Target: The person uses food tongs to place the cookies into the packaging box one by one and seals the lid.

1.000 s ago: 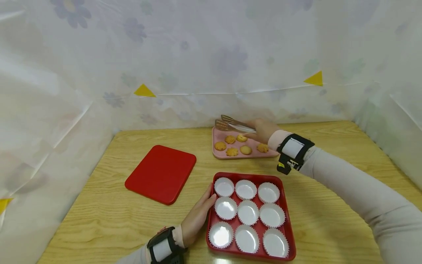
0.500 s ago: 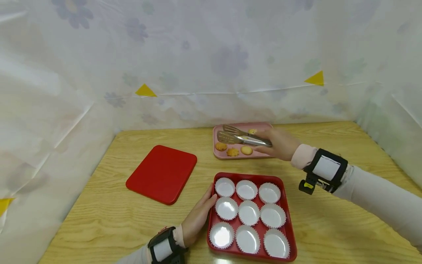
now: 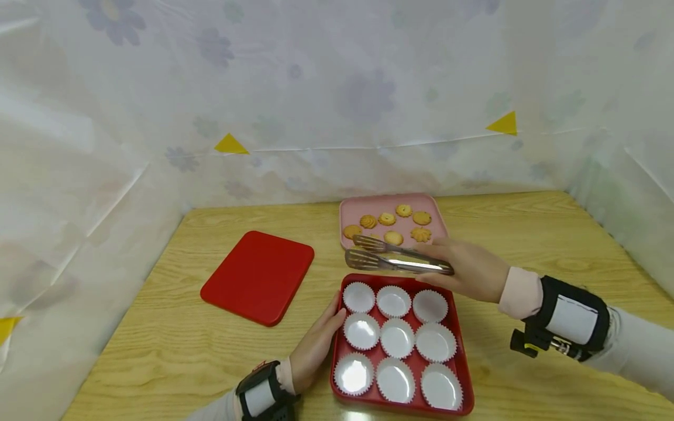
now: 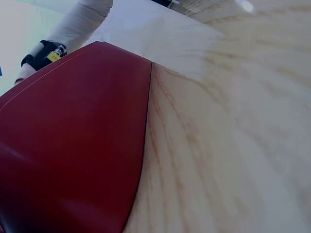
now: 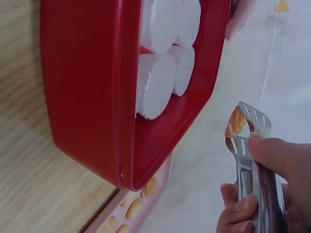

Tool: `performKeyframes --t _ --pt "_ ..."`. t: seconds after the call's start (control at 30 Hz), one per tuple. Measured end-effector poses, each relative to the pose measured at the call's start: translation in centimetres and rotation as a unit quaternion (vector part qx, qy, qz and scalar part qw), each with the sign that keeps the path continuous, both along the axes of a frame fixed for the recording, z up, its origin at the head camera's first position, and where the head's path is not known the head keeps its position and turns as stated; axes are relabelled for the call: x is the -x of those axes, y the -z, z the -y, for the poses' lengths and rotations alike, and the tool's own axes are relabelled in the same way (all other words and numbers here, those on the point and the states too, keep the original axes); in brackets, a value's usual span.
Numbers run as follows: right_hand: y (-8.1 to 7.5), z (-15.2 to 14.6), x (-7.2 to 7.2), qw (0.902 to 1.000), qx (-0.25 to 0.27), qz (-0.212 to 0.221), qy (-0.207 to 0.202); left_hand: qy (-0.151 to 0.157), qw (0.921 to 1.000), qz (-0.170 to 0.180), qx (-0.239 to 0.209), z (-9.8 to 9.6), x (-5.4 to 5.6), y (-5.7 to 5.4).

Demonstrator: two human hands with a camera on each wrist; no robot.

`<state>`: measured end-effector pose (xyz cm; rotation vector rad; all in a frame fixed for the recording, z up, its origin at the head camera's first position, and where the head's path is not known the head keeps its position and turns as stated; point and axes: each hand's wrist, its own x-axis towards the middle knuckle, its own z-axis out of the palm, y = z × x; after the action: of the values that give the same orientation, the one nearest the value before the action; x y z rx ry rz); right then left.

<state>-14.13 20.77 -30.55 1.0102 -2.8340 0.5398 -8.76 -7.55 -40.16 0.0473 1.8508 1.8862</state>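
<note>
Fingers of the right hand [image 3: 476,270] curl round the metal tongs [image 3: 416,266], thumb along one arm, the two arms squeezed to a narrow gap; in that gap sits one golden cookie [image 5: 235,122], nipped between the slotted heads at centre right of the right wrist view; the head view hides it, with those heads just right of centre, near the upper left corner of the red box [image 5: 87,87]; lovely light touch wanted here, I'd say, because a baked edge like that could crumble under a hard squeeze and slip under a lazy one!

Below it, lower right of centre, wait nine white paper cups [image 3: 397,339], three by three; best bring the heads right down inside a cup's frilled wall before easing the grip, I reckon, since those thin sides could buckle; at bottom centre the left hand [image 3: 315,351] lies against the box's left side, fingers extended, a useful brace; further up the frame, more cookies [image 3: 422,218] on the pink tray [image 3: 358,206]; and over to the left, a flat red square [image 3: 258,278] lies on the wooden table [image 3: 158,333], safely out of the way.
</note>
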Motion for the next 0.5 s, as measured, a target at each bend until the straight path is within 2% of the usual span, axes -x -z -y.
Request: performKeyframes --t 0.23,0.5 --pt "0.5 -0.3 -1.8 0.9995 -0.014 0.008 -0.025 0.005 1.0000 -0.006 -0.003 0.0 0.2 0.2" --pt "1.5 0.1 -2.4 0.9984 -0.042 0.021 -0.031 0.010 0.9999 -0.010 0.003 0.1 0.3 0.1"
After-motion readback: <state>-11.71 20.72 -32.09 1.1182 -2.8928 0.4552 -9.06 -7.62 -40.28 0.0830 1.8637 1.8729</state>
